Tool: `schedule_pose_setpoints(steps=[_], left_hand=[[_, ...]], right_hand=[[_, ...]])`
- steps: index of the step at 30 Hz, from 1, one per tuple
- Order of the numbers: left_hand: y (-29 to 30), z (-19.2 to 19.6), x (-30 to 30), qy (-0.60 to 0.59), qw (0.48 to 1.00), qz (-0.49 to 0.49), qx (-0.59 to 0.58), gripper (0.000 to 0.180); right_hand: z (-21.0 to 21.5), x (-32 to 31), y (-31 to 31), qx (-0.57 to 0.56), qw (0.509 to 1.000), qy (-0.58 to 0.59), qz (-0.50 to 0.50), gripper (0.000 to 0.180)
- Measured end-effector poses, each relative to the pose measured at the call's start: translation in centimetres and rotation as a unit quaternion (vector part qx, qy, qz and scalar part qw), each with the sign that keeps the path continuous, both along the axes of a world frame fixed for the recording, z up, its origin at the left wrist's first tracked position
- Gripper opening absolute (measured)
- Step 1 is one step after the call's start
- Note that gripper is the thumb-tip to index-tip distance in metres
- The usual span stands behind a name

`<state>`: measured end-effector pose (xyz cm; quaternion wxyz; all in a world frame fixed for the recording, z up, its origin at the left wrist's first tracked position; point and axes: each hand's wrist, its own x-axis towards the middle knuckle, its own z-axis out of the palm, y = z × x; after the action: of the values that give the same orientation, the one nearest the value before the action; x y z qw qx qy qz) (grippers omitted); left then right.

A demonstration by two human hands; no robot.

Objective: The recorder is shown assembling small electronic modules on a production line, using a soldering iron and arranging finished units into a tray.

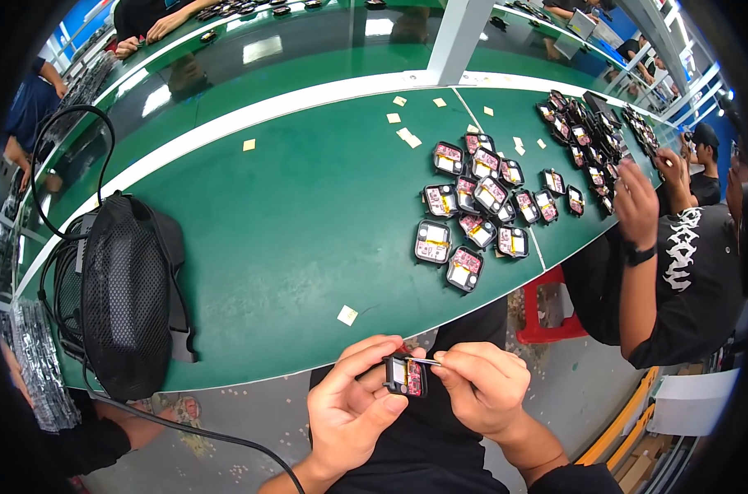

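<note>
We've got the case [405,380] over our lap [427,445], off the table [291,305]: L hand [341,412] wrapped round it, R hand [485,387] pinching a thin tool [427,361]. Tip could slip & nick the board [416,379] b/c only fingers brace it. Open side's up; near-square, long axis unclear.

small black squarish device [406,390], open-faced, red circuit board [414,379] and pale block [399,370] showing, tilted in the left hand [349,405], slim metal tool [426,361], near-level in the right hand [487,385], tip at the device's upper edge
</note>
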<state>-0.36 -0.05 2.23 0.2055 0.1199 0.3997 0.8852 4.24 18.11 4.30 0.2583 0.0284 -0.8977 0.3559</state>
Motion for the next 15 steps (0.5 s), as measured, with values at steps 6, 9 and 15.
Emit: schedule_pose_setpoints(steps=[6, 9, 15], left_hand=[[0.3, 0.0, 0.3, -0.003, 1.0, 0.011, 0.002, 0.054], [0.3, 0.0, 0.3, 0.008, 1.0, 0.018, -0.002, 0.055], [0.0, -0.7, 0.2, 0.035, 0.999, 0.019, 0.011, 0.057]], right_hand=[[-0.4, 0.2, -0.3, 0.012, 1.0, 0.01, -0.007, 0.024], [-0.4, 0.1, 0.0, 0.071, 0.996, 0.05, 0.011, 0.023], [0.8, -0.1, 0.6, 0.007, 0.999, -0.025, 0.041, 0.019]])
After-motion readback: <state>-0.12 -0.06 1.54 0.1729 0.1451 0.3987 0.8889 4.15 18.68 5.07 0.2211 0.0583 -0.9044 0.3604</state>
